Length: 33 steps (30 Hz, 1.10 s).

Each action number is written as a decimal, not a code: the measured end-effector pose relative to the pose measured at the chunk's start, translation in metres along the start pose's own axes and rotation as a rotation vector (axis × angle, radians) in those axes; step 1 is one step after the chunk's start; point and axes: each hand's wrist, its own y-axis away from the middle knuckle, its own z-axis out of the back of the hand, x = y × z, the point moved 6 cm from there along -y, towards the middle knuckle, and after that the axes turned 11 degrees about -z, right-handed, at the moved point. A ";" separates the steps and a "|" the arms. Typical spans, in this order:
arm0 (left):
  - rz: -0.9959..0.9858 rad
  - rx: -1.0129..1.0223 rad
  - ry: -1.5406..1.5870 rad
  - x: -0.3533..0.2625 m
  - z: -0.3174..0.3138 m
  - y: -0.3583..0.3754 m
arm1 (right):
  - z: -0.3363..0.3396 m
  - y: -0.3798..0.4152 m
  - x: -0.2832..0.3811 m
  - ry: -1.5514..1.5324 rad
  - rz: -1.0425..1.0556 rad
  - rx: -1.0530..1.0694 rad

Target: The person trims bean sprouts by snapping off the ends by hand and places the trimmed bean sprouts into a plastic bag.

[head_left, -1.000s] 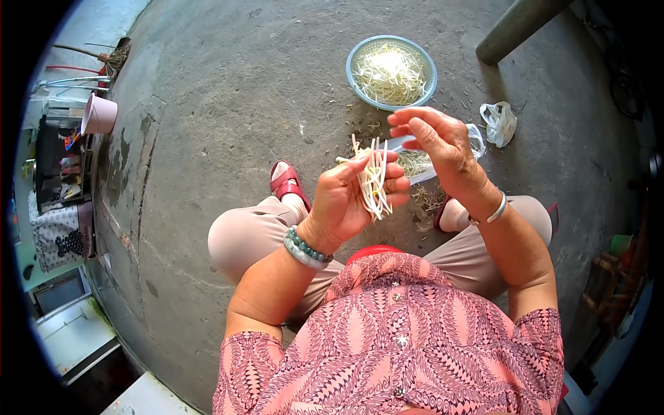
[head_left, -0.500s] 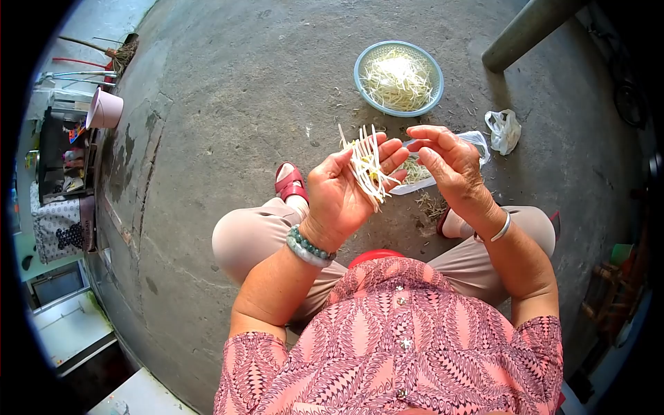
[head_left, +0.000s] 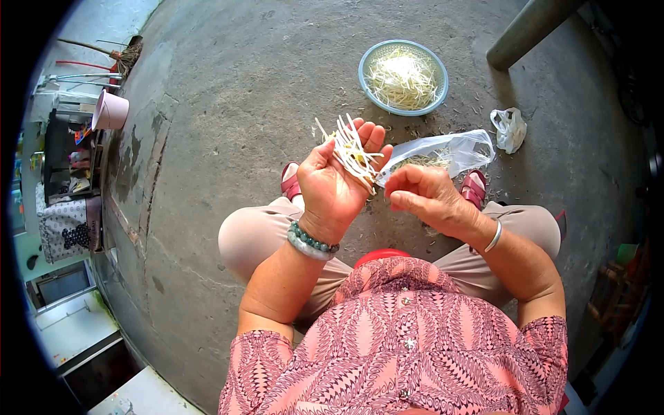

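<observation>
Across the upturned palm of my left hand [head_left: 333, 190] lies a small bunch of bean sprouts [head_left: 351, 152], with the thumb at its side. Close by on the right, my right hand [head_left: 437, 200] has its thumb and fingers drawn together in a pinch near the lower ends of the sprouts. Whatever is between those fingertips, if anything, is too small to make out. Beyond the hands, a clear plastic bag [head_left: 474, 146] with more sprouts in it lies on the floor. Farther off stands a light blue basket [head_left: 364, 86] heaped with white sprouts.
A crumpled white plastic bag [head_left: 510, 131] sits to the right, near a thick post [head_left: 527, 38]. Scraps are scattered over the concrete floor [head_left: 228, 131]. At the left are a pink bucket [head_left: 111, 111], a broom [head_left: 127, 58] and a low shelf with small items.
My right hand has moved down toward the lower ends of the sprouts, and its fingers have closed. My left hand has shifted slightly left, still with the sprouts. More of the clear bag shows.
</observation>
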 end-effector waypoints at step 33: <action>-0.190 -0.126 -0.170 0.005 0.012 -0.012 | 0.004 0.000 0.021 0.154 0.107 -0.199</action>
